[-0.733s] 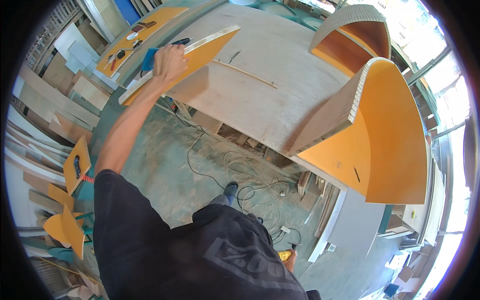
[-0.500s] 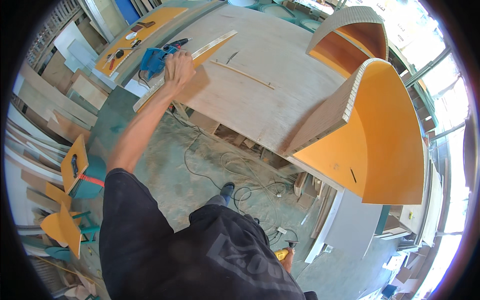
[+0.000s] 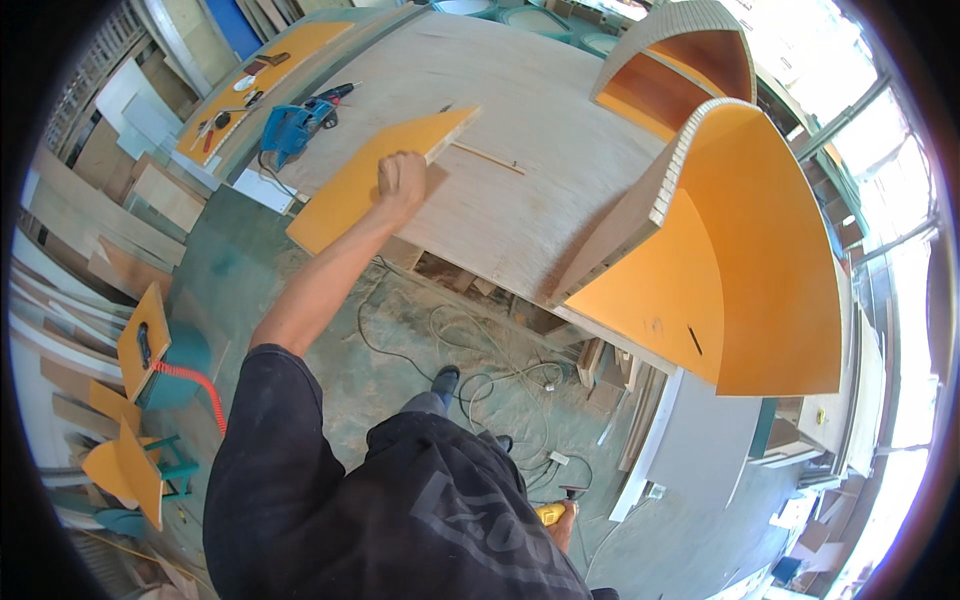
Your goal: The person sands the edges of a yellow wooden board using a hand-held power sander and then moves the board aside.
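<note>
My left hand [image 3: 402,180] is closed on the right-hand edge of an orange-faced wooden board [image 3: 362,180]. The board is tilted over the near left part of a large plywood worktable [image 3: 470,215], orange face showing. Beyond the board lies a blue power tool [image 3: 292,132] with a cord. A thin wooden strip [image 3: 492,158] rests on the tabletop, partly behind the board. Low beside my body, my right hand [image 3: 564,527] grips a yellow angle grinder [image 3: 550,513] with a flat round head; my torso hides part of it.
Two curved orange-lined shells, a near one [image 3: 770,270] and a far one [image 3: 690,75], stand at the table's right. Cables [image 3: 490,385] loop over the floor by my feet. Left are a stool [image 3: 180,468] and a red coiled hose [image 3: 190,375]. Tools lie on an orange panel [image 3: 290,60].
My left hand has moved right and nearer to me. The board has turned from nearly edge-on to show its orange face. The blue tool is now uncovered; the right hand still grips the grinder.
</note>
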`<state>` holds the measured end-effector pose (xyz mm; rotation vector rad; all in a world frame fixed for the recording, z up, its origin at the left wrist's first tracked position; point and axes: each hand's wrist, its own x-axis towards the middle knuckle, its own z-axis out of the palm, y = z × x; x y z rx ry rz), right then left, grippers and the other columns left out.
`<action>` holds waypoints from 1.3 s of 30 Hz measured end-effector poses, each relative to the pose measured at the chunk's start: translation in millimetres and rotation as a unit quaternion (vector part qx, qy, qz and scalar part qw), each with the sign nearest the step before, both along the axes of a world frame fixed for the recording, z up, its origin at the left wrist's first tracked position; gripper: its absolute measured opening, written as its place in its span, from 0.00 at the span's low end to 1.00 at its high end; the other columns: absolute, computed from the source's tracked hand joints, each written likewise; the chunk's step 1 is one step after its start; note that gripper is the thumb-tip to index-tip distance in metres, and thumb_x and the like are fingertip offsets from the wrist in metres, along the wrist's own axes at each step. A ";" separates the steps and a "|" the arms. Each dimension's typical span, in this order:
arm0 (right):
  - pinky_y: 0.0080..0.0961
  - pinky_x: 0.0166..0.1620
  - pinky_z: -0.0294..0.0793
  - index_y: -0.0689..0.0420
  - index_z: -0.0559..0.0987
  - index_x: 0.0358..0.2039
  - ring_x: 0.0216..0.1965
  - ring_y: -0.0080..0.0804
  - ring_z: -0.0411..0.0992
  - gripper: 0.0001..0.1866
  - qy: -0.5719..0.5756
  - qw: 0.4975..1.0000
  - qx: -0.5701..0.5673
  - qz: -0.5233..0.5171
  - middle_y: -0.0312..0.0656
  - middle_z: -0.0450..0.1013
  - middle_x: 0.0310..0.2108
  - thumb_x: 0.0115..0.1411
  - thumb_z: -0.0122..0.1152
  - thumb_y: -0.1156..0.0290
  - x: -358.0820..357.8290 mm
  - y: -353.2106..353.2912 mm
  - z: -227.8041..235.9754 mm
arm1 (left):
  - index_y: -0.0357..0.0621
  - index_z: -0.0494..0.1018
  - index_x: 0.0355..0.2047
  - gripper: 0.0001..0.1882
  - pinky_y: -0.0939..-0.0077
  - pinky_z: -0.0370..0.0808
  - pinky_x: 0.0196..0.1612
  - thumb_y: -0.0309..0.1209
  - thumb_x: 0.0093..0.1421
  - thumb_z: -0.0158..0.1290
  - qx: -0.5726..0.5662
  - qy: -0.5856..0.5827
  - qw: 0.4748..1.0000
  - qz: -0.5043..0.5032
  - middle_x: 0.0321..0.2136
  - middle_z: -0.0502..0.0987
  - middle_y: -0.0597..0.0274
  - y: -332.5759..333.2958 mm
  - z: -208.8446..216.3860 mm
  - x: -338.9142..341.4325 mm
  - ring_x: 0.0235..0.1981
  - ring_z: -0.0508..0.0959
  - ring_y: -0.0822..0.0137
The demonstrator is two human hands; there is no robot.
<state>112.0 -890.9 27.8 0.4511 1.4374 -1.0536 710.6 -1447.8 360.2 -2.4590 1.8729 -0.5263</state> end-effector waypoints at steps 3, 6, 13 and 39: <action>0.42 0.32 0.79 0.53 0.74 0.39 0.26 0.40 0.74 0.15 -0.008 1.000 0.009 -0.027 0.42 0.72 0.27 0.58 0.65 0.60 6.0 18.3 -5.6 | 0.43 0.81 0.39 0.09 0.66 0.81 0.40 0.28 0.57 0.60 0.093 0.073 0.993 0.008 0.37 0.84 0.53 -1.8 -33.8 -39.1 0.40 0.86 0.59; 0.42 0.32 0.79 0.53 0.74 0.40 0.26 0.40 0.74 0.15 -0.010 0.999 0.020 -0.039 0.42 0.72 0.27 0.57 0.66 0.60 16.6 28.5 -4.1 | 0.39 0.79 0.50 0.18 0.67 0.79 0.35 0.33 0.62 0.58 0.065 -0.050 0.994 -0.069 0.52 0.81 0.45 -1.0 -104.0 -45.2 0.47 0.84 0.55; 0.41 0.32 0.79 0.53 0.74 0.40 0.26 0.40 0.74 0.15 0.031 0.998 0.042 -0.046 0.42 0.72 0.27 0.58 0.65 0.60 65.7 30.5 32.2 | 0.30 0.60 0.71 0.36 0.46 0.77 0.54 0.34 0.66 0.54 0.103 -0.070 0.988 -0.088 0.71 0.63 0.36 -10.6 -211.0 -73.7 0.70 0.67 0.45; 0.39 0.32 0.80 0.53 0.74 0.42 0.26 0.40 0.74 0.16 0.062 0.995 0.015 -0.079 0.43 0.72 0.26 0.59 0.65 0.59 247.1 44.4 40.8 | 0.74 0.52 0.77 0.62 0.19 0.50 0.68 0.80 0.45 0.58 0.084 0.321 0.919 0.210 0.77 0.47 0.41 51.4 -215.2 270.7 0.77 0.46 0.34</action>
